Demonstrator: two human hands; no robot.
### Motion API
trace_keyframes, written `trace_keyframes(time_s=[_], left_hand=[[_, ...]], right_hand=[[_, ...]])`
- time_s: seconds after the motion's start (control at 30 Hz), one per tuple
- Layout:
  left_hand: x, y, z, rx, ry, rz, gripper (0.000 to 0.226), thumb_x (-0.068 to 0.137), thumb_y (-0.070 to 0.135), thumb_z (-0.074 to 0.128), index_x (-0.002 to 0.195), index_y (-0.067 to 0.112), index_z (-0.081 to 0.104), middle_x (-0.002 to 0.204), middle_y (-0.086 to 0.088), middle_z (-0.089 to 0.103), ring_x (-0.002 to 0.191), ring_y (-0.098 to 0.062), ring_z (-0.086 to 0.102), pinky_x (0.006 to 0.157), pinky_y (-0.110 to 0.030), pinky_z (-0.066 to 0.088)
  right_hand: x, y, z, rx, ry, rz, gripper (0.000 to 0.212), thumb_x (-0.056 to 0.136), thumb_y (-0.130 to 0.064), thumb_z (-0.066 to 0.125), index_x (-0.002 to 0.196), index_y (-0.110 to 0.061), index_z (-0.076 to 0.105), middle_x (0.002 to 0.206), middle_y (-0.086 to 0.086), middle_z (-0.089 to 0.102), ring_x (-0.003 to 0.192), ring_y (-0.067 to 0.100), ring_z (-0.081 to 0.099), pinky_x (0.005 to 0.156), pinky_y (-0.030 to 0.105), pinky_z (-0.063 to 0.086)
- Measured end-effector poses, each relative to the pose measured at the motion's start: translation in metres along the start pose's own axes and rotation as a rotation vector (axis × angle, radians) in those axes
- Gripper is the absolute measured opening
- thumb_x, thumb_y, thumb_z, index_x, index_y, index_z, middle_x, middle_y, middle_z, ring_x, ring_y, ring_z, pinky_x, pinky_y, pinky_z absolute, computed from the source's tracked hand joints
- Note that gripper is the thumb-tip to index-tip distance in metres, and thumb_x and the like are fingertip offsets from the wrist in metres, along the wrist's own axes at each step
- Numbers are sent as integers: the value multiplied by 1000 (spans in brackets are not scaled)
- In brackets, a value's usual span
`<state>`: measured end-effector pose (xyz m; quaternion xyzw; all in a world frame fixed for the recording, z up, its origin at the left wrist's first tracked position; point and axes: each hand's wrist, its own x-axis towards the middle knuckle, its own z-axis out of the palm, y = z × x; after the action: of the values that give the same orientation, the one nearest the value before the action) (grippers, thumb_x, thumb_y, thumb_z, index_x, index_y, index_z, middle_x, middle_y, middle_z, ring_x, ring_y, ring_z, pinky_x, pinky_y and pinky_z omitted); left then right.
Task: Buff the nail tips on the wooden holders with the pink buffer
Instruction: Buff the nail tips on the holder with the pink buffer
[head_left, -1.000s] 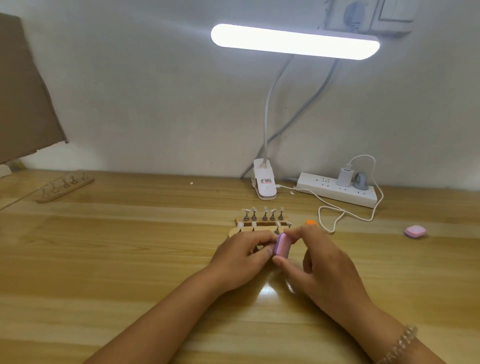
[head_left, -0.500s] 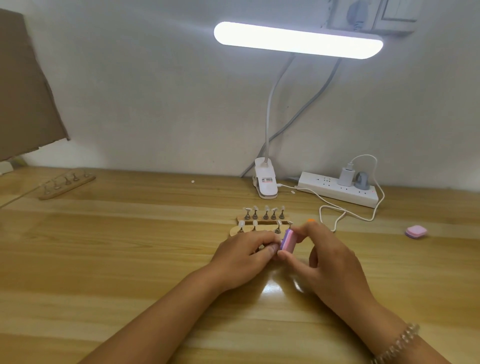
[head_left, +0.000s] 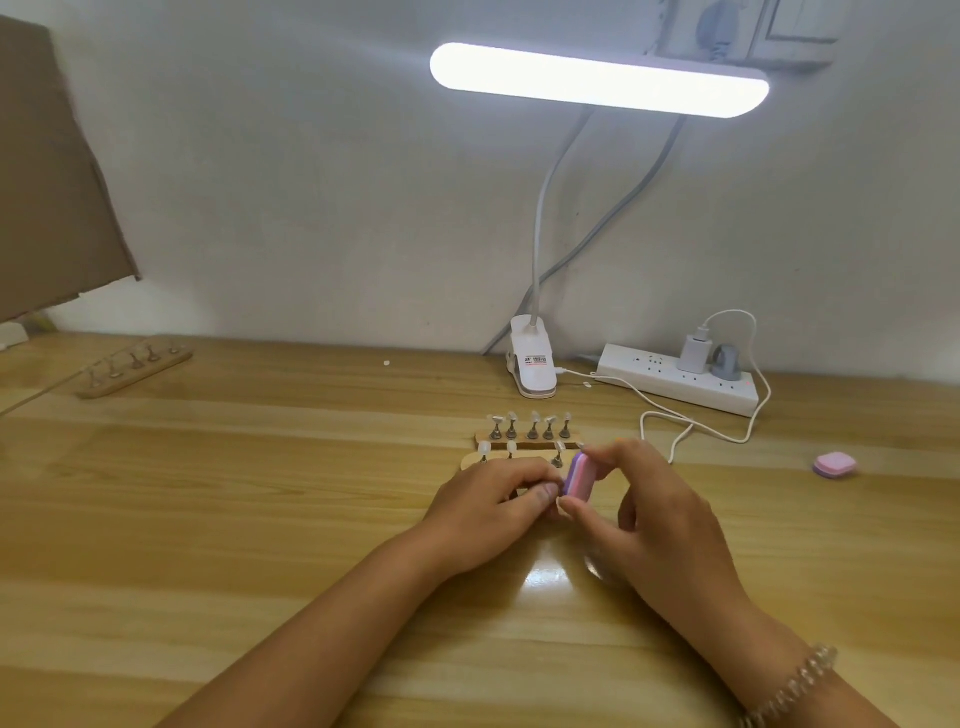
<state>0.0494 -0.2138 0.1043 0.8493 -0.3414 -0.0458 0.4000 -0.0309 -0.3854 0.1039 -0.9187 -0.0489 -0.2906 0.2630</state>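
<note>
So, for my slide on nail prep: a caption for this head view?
Right hand holds pink buffer against a nail tip pinched by left hand, near two wooden holders.

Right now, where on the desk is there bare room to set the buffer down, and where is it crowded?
Bare wood lies left of the left hand, between it and the far-left wooden holder, and near the front edge on both sides. A smaller patch sits between the right hand and the spare pink block. Crowded: around the two central holders, lamp clip, power strip and white cable.

Single head-worn view, forward and down, close over the wooden desk (head_left: 260, 519).
</note>
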Motion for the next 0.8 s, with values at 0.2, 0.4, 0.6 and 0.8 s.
trace_keyframes(time_s=[0.2,0.4,0.6,0.8], left_hand=[[0,-3,1,-5,5,0,23,90,44,42,93,41,65,83,22,63,86,-10,60,81,-43,51],[0,-4,2,21,4,8,20,94,41,46,91,50,63,82,27,62,83,-2,58,78,-35,50],[0,-1,1,2,6,0,20,90,44,44,82,47,61,81,25,63,83,-6,60,81,-39,50],[0,-1,0,-13,15,11,19,89,43,44,81,50,59,79,22,62,84,-13,60,79,-41,50]], right_hand=[[-4,0,0,-14,-74,-45,37,75,-43,76,105,-31,59,97,-22,60,60,-8,49,52,21,38],[-3,1,0,-33,-43,-35,37,77,-44,74,108,-30,60,95,-23,57,56,-6,47,51,22,38],[1,3,-1,12,-4,22,37,77,-48,71,108,-29,60,96,-22,59,61,2,53,55,28,43],[0,1,0,18,-65,17,32,75,-52,71,97,-35,57,93,-23,60,62,-2,52,54,23,39]])
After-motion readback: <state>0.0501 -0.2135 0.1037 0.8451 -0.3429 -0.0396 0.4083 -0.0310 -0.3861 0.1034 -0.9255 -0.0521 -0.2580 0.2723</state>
